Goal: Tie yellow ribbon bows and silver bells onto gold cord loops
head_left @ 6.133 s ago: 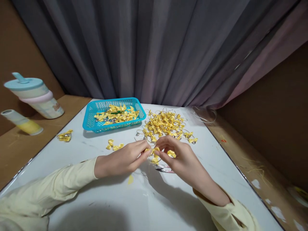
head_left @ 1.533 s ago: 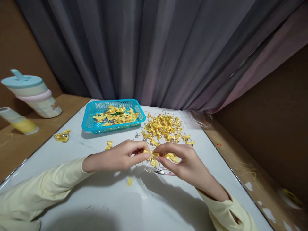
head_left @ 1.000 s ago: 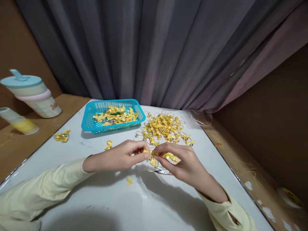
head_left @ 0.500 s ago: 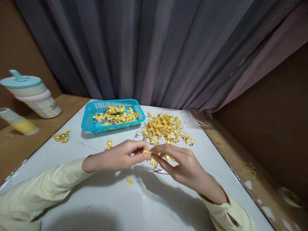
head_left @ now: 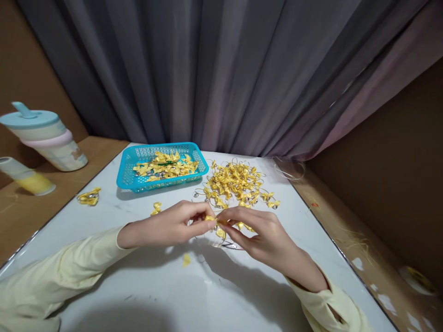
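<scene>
Over the white tabletop, my left hand (head_left: 176, 223) pinches a small yellow ribbon bow (head_left: 210, 218) between thumb and index finger. The fingertips of my right hand (head_left: 261, 235) meet it from the other side, pinched at the bow's right edge; the exact grip there is too small to make out. Beneath and behind the fingers lie more bows with thin cord loops, and a dark slim tool (head_left: 231, 246) is partly hidden by my right hand. Just beyond sits a pile of yellow bows (head_left: 235, 180) with silver bells and cord loops.
A blue plastic basket (head_left: 162, 186) holding yellow bows stands at the back. Loose bows (head_left: 89, 197) lie on the left, and a yellow scrap (head_left: 186, 260) lies in front. A lidded cup (head_left: 51, 143) and a spool of yellow thread (head_left: 29, 177) stand far left. A tape roll (head_left: 417, 280) is at right.
</scene>
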`<state>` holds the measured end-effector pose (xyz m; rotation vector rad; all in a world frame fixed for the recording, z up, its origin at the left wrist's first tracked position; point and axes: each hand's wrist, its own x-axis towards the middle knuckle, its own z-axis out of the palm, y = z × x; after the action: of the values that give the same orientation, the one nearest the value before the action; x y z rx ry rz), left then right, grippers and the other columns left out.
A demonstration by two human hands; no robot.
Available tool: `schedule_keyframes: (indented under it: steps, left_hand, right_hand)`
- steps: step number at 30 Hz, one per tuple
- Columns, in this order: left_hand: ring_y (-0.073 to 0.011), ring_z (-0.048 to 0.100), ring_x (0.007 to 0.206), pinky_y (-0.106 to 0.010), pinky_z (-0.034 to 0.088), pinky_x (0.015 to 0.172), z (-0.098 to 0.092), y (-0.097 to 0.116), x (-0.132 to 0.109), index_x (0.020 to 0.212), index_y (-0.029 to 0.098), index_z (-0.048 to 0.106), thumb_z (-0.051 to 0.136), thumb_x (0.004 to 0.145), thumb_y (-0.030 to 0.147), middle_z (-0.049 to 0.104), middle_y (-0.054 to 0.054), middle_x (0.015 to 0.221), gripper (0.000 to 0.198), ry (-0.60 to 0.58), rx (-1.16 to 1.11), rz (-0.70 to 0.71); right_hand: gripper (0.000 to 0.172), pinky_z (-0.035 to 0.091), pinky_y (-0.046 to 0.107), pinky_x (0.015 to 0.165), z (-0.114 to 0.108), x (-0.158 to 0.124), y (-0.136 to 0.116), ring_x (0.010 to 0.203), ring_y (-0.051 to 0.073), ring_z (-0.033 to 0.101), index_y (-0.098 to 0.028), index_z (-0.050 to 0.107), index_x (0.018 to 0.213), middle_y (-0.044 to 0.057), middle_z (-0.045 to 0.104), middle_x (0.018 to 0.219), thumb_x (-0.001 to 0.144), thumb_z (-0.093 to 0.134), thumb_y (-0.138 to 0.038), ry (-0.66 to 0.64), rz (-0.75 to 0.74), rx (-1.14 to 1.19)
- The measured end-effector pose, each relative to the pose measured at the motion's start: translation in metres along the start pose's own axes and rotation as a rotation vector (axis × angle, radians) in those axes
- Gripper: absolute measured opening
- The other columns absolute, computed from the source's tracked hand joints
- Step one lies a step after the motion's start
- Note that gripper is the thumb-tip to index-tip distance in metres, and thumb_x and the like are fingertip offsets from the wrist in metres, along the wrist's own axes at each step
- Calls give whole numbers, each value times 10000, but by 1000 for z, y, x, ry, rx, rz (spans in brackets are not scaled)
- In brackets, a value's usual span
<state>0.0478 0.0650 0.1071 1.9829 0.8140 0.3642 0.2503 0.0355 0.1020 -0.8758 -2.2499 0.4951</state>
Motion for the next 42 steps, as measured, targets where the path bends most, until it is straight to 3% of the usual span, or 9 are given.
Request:
schedule_keyframes:
  steps: [11, 21, 29, 36, 42]
  left_hand:
    - [-94, 399, 587, -218, 316, 561, 0, -2, 0, 798, 156, 541, 424, 894, 326, 466, 28, 652, 227, 10, 98, 77]
    - [-99, 396, 639, -209, 328, 564, -5, -1, 1, 822, 155, 523, 457, 876, 402, 444, 23, 697, 261, -97, -198, -47]
    - [-92, 398, 608, -218, 330, 567, -6, -4, 1, 765, 156, 502, 470, 874, 411, 450, 35, 656, 279, -96, -288, -53]
    - [-94, 416, 628, -211, 340, 576, -3, -1, -1, 806, 158, 525, 480, 876, 372, 461, 35, 675, 230, -29, -238, -17]
    - [-90, 420, 607, -210, 332, 577, -3, -1, -3, 820, 154, 554, 447, 904, 337, 484, 26, 678, 228, 1, 17, 134]
  right_hand:
    - [108, 508, 225, 629, -1, 1, -1, 719, 119, 634, -151, 610, 912, 46, 679, 822, 849, 528, -121, -24, -1, 18]
    - [131, 516, 245, 648, 1, -3, -4, 732, 132, 630, -153, 576, 940, 58, 664, 829, 880, 470, -104, 35, -112, -80]
    - [164, 536, 272, 704, 3, -7, -9, 803, 152, 639, -160, 573, 977, 79, 670, 891, 887, 452, -96, 89, -151, -185]
    - [99, 511, 208, 649, -9, 1, -14, 690, 108, 633, -165, 614, 882, 23, 680, 810, 817, 563, -112, 23, 111, 18]
    - [99, 499, 195, 639, -16, 5, -18, 729, 107, 636, -177, 651, 876, 15, 685, 846, 825, 568, -161, -102, 310, 170]
